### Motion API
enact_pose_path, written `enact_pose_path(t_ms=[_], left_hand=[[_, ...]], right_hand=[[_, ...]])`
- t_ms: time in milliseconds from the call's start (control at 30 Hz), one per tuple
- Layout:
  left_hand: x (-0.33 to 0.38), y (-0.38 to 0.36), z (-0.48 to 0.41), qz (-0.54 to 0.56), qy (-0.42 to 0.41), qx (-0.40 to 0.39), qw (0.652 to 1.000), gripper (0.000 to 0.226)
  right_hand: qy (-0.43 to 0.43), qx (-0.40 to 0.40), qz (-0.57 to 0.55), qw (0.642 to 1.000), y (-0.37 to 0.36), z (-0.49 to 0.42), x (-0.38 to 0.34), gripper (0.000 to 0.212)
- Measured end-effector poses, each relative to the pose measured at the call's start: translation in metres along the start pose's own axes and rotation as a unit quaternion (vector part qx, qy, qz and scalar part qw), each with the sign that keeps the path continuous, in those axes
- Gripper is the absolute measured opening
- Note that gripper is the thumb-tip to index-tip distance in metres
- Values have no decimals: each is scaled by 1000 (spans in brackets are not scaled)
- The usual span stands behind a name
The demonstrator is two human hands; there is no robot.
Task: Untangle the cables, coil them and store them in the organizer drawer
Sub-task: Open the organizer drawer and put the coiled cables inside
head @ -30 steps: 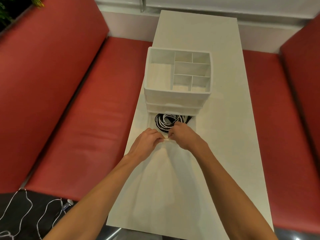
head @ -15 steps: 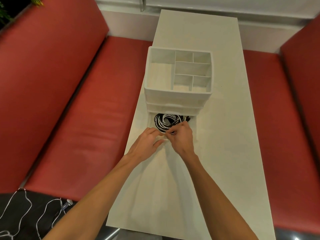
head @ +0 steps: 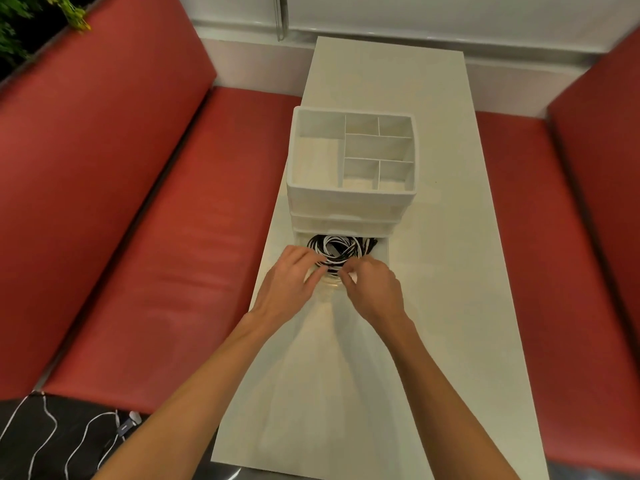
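Note:
A white organizer (head: 349, 202) stands on the white table (head: 446, 271), its bottom drawer (head: 386, 249) pulled out toward me. Coiled black and white cables (head: 337, 245) lie inside the drawer. My left hand (head: 294, 277) reaches over the drawer's front left, its fairly straight fingers touching the near edge of the coil. My right hand (head: 374, 287) is at the front right, with fingers curled on the drawer's front edge. The drawer front itself is mostly hidden by both hands.
Red padded benches (head: 166, 258) run along both sides of the table. A white cable (head: 48, 420) lies on a dark surface at the lower left. The organizer's top tray has several open compartments (head: 377, 147). Green leaves (head: 14, 26) show at the upper left.
Both hands have moved forward toward the organizer, and less of the drawer shows in front of it. The left fingers now lie over the near edge of the coil.

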State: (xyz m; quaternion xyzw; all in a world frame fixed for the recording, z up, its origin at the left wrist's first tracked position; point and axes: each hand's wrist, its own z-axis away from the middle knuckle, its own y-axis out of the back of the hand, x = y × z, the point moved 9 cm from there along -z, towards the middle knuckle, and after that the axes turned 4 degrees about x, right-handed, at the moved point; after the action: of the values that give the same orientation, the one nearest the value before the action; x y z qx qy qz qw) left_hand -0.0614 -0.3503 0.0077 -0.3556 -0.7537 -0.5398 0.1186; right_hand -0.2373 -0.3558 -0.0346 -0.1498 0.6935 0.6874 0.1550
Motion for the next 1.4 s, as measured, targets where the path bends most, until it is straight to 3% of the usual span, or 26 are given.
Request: enact_pose_path(t_ms=[100, 167, 300, 467, 667, 1400], left_hand=[[43, 44, -34, -25, -90, 120, 988, 21], [67, 58, -63, -47, -124, 149, 980, 27], [61, 44, -110, -78, -79, 78, 991, 33], [31, 28, -133, -13, -31, -1, 999, 20], [21, 20, -141, -16, -16, -54, 998, 21], [23, 16, -150, -22, -19, -74, 997, 26]], right_hand=[[107, 9, 38, 993, -4, 24, -16, 30], [138, 6, 85, 987, -17, 33, -18, 33], [140, 37, 101, 984, -24, 36, -18, 45], [151, 75, 83, 982, -22, 38, -25, 56], [112, 96, 99, 984, -17, 15, -5, 51], [41, 144, 37, 988, -13, -53, -20, 28]])
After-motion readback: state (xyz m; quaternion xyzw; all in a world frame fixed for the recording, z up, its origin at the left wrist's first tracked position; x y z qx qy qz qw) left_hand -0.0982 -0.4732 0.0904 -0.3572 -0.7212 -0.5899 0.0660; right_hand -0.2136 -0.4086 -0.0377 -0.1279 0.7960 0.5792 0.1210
